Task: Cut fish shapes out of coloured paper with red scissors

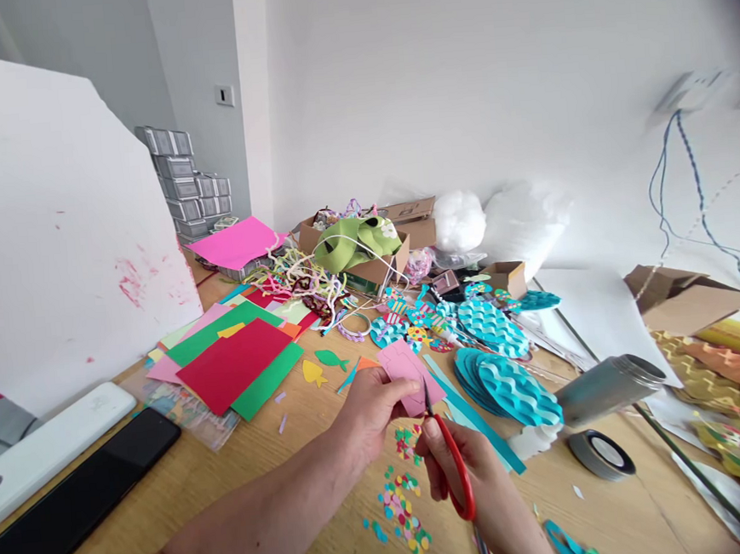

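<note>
My left hand [371,405] pinches a small piece of pink paper [409,368] with faint drawn lines on it. In my right hand [465,466] are red-handled scissors [460,470], their dark blades lying against the pink paper from its lower side. Whether the blades are fully closed cannot be told. Below the paper, small round paper dots [401,505] in several colours lie scattered on the wooden table. A yellow paper fish [313,373] and a green paper fish [332,359] lie to the left of my hands.
Coloured paper sheets [236,364] are stacked at left, near a black phone [81,513] and a white board [52,225]. Blue wavy ovals [513,389], a metal bottle [602,387] and black tape [600,455] sit at right. Cardboard boxes [375,268] with craft materials stand against the wall.
</note>
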The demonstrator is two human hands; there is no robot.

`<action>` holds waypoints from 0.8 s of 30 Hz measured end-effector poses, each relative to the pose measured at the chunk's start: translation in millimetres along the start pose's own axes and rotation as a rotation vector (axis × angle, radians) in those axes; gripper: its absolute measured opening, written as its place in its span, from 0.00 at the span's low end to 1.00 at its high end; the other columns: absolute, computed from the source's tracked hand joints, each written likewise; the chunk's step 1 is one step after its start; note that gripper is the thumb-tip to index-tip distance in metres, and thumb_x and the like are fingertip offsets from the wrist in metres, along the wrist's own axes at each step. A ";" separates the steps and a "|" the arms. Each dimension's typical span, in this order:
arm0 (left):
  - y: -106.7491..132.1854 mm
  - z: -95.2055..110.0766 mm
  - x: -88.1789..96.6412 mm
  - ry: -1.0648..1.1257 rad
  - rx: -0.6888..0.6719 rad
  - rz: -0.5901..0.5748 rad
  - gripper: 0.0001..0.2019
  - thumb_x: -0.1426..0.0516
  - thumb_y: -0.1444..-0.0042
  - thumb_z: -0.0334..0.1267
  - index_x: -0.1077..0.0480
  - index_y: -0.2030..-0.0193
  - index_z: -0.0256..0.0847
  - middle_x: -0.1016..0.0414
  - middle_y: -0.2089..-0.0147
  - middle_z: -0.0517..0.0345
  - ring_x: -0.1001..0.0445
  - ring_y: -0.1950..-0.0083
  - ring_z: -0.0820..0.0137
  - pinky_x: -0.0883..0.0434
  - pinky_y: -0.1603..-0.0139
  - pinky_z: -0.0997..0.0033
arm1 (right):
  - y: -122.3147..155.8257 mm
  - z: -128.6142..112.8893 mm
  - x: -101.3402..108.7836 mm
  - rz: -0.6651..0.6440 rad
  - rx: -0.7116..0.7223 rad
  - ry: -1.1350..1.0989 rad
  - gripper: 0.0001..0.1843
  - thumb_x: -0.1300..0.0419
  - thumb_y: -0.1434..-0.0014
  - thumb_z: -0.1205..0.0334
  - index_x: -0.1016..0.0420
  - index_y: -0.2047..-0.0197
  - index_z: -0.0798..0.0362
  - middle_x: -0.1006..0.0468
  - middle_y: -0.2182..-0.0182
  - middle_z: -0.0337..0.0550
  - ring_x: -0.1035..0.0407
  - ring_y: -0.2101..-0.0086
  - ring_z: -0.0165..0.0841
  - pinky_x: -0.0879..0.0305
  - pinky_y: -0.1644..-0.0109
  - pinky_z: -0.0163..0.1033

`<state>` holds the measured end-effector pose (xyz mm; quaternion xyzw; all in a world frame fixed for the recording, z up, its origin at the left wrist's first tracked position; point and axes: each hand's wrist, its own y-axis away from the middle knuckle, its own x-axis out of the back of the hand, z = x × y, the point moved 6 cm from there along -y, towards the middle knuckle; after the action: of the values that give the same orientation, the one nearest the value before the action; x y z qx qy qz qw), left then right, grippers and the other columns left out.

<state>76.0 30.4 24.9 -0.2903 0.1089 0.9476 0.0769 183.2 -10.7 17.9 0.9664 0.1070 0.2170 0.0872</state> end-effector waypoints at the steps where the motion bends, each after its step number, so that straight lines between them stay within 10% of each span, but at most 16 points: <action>1: 0.4 0.2 -0.2 -0.003 -0.002 0.000 0.09 0.39 0.62 0.38 0.35 0.81 0.37 0.37 0.78 0.59 0.39 0.74 0.75 0.40 0.69 0.71 | 0.1 -0.2 -0.2 0.000 0.001 -0.002 0.35 0.50 0.47 0.26 0.33 0.72 0.53 0.34 0.89 0.34 0.39 0.86 0.28 0.43 0.80 0.33; 24: 0.7 1.2 -1.4 0.010 0.005 -0.007 0.07 0.39 0.63 0.38 0.32 0.80 0.37 0.36 0.78 0.59 0.39 0.74 0.75 0.40 0.70 0.71 | -0.7 2.9 0.8 0.015 -0.018 -0.013 0.32 0.47 0.48 0.29 0.31 0.73 0.54 0.35 0.90 0.33 0.39 0.87 0.28 0.47 0.82 0.33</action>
<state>76.4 29.9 26.8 -0.2954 0.1105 0.9456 0.0803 185.1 -10.2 15.5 0.9677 0.0973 0.2121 0.0952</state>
